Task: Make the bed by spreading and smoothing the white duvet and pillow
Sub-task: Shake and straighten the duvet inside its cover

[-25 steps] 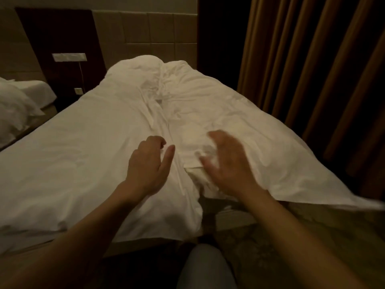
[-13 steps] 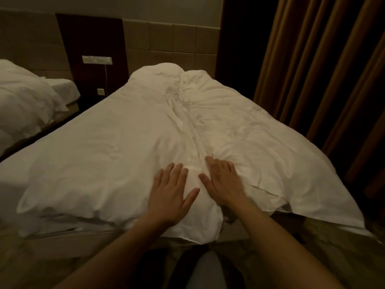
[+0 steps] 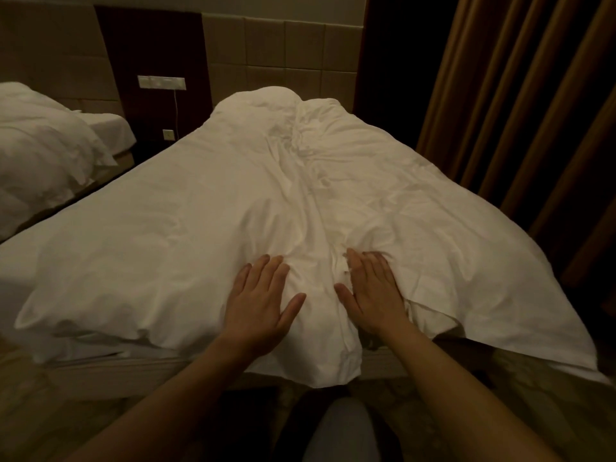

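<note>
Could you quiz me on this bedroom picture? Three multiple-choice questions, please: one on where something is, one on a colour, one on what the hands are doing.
1. Where do the brown pleated curtains hang?
A. right of the bed
B. left of the bed
C. behind the headboard

2. What colour is the rumpled duvet?
A. blue
B. white
C. red

3. How do the left hand and right hand lie?
A. clenched in fists
B. lifted above the bed
C. flat on the duvet

Answers: 1 A, the curtains fill the right side. 2 B, the cloth is plainly white. 3 C, both palms press down with straight fingers.
</note>
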